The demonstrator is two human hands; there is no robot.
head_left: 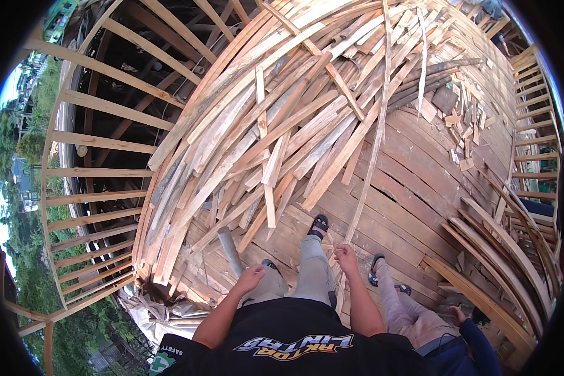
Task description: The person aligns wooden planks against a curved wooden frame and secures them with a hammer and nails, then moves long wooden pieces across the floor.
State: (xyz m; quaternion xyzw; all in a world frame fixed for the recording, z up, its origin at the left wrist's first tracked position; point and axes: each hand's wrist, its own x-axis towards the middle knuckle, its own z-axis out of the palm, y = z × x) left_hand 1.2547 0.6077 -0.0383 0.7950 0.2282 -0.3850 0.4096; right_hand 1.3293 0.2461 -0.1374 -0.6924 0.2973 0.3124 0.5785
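My left hand [252,276] hangs above my left thigh with its fingers curled in, and I see nothing in it. Near it a grey round pole [230,249] leans up from the deck. My right hand [344,259] is closed in front of my right leg. A long thin wooden strip [371,169] runs from the far edge over the pile and meets this hand; the exact grip is partly hidden by the fingers. Ahead lies a big heap of loose planks and battens [282,131], crossing one another at many angles.
Curved wooden ribs [106,172] with gaps line the left side. Beside me at right stands another person [413,313]. Curved boards [501,250] are stacked farther right. Offcuts [467,128] litter the plank deck [413,169], which has dark gaps.
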